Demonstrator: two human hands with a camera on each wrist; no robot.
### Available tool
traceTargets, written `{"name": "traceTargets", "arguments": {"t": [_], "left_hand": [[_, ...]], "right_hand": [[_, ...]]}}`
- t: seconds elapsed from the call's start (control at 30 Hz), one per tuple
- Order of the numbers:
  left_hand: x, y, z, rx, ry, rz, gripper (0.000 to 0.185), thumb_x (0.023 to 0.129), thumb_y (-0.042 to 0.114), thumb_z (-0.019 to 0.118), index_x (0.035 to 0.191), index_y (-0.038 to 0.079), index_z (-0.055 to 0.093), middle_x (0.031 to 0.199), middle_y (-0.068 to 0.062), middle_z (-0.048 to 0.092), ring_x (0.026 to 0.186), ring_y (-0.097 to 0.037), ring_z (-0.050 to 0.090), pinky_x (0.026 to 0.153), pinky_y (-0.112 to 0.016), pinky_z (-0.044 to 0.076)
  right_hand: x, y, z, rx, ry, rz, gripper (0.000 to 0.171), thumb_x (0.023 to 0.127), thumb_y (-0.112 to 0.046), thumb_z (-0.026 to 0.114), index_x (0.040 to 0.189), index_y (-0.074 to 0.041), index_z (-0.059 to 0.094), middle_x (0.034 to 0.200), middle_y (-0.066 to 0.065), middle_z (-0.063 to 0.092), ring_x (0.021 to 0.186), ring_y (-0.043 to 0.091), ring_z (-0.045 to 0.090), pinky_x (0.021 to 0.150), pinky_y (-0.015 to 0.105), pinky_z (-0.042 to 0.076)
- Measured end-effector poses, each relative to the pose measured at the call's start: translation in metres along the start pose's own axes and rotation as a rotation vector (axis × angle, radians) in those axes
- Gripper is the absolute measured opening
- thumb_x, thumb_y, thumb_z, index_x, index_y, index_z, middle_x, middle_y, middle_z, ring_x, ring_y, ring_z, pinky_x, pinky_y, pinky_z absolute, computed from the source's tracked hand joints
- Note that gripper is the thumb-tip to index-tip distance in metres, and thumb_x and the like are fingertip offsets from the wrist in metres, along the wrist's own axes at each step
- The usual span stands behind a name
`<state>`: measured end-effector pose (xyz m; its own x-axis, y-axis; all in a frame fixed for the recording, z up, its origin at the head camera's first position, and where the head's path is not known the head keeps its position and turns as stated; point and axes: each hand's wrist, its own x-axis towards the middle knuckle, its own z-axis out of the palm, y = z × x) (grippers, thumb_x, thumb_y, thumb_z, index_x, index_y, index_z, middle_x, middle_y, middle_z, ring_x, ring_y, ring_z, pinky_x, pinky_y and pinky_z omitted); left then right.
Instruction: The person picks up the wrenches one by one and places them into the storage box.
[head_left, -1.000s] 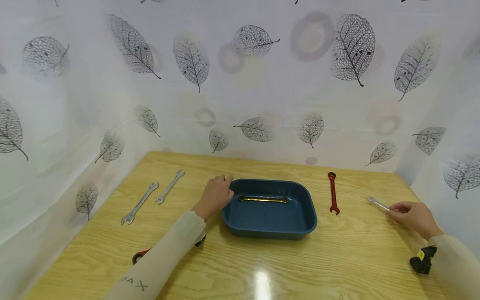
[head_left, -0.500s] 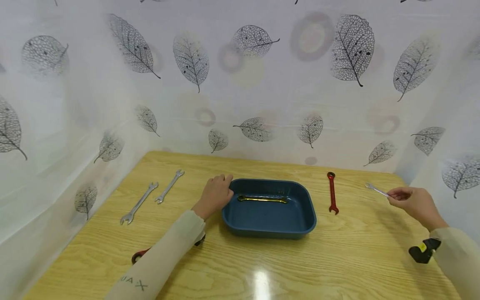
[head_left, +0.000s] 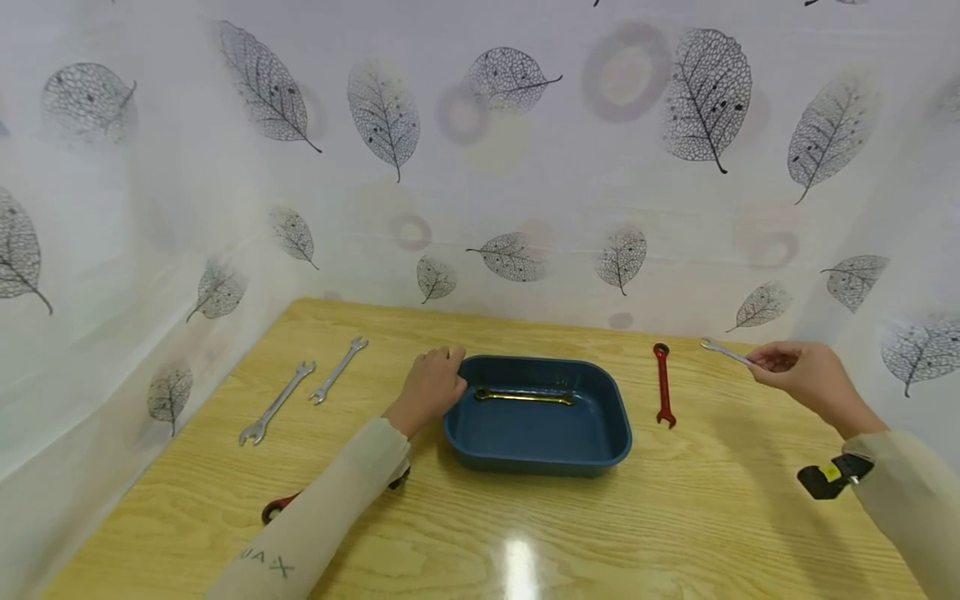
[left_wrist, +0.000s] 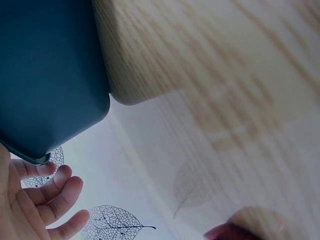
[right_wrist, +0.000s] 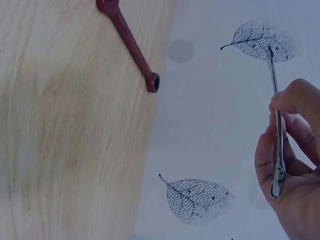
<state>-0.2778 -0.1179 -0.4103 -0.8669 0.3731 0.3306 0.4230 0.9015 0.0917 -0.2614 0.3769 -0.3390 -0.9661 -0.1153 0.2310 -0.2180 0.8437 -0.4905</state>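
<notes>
Right hand (head_left: 806, 377): my fingers pinch a small silver wrench (head_left: 726, 352) by one end, lifted clear of the wooden table (head_left: 480, 517), its free end pointing toward the red wrench (head_left: 662, 384). Left hand (head_left: 431, 385): my fingers loosely curled, resting against the left rim of the blue tray (head_left: 536, 457), gripping nothing. In the tray: one brass-coloured wrench (head_left: 523, 395) near the far wall. Left of the tray: two silver wrenches (head_left: 303, 390), flat, side by side.
</notes>
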Motion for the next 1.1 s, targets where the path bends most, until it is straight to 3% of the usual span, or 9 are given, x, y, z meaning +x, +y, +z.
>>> {"name": "traceTargets", "arguments": {"t": [0.17, 0.43, 0.73, 1.1], "left_hand": [[0.0, -0.001, 0.0, 0.003, 0.011, 0.007, 0.01, 0.086, 0.01, 0.049, 0.094, 0.005, 0.05, 0.08, -0.014, 0.056, 0.073, -0.03, 0.057, 0.073, -0.046, 0.048], [0.001, -0.003, 0.003, 0.003, 0.014, -0.005, 0.013, 0.086, 0.01, 0.048, 0.097, 0.005, 0.052, 0.08, -0.013, 0.057, 0.07, -0.028, 0.055, 0.069, -0.044, 0.047], [0.001, -0.002, 0.003, -0.011, -0.008, -0.014, 0.02, 0.087, 0.01, 0.048, 0.106, 0.004, 0.054, 0.085, -0.014, 0.059, 0.074, -0.028, 0.057, 0.073, -0.045, 0.047], [0.002, -0.001, 0.002, -0.003, -0.001, -0.006, 0.012, 0.086, 0.01, 0.05, 0.097, 0.005, 0.052, 0.08, -0.013, 0.056, 0.068, -0.025, 0.052, 0.068, -0.043, 0.046]], "right_hand": [[0.007, -0.022, 0.003, 0.031, 0.0, -0.022, 0.021, 0.085, -0.011, 0.065, 0.096, 0.006, 0.067, 0.069, -0.011, 0.063, 0.059, -0.004, 0.055, 0.054, 0.021, 0.048], [0.02, -0.052, 0.013, 0.03, -0.024, -0.089, 0.018, 0.086, -0.013, 0.065, 0.095, 0.002, 0.069, 0.076, 0.004, 0.066, 0.062, -0.001, 0.056, 0.056, 0.021, 0.047], [0.031, -0.083, 0.027, 0.095, -0.054, -0.12, 0.018, 0.086, -0.013, 0.065, 0.096, 0.001, 0.069, 0.08, 0.011, 0.067, 0.064, 0.0, 0.057, 0.059, 0.021, 0.048], [0.044, -0.116, 0.045, 0.165, -0.099, -0.165, 0.013, 0.085, -0.01, 0.065, 0.094, -0.002, 0.07, 0.08, 0.011, 0.066, 0.066, 0.004, 0.059, 0.062, 0.022, 0.05]]}}
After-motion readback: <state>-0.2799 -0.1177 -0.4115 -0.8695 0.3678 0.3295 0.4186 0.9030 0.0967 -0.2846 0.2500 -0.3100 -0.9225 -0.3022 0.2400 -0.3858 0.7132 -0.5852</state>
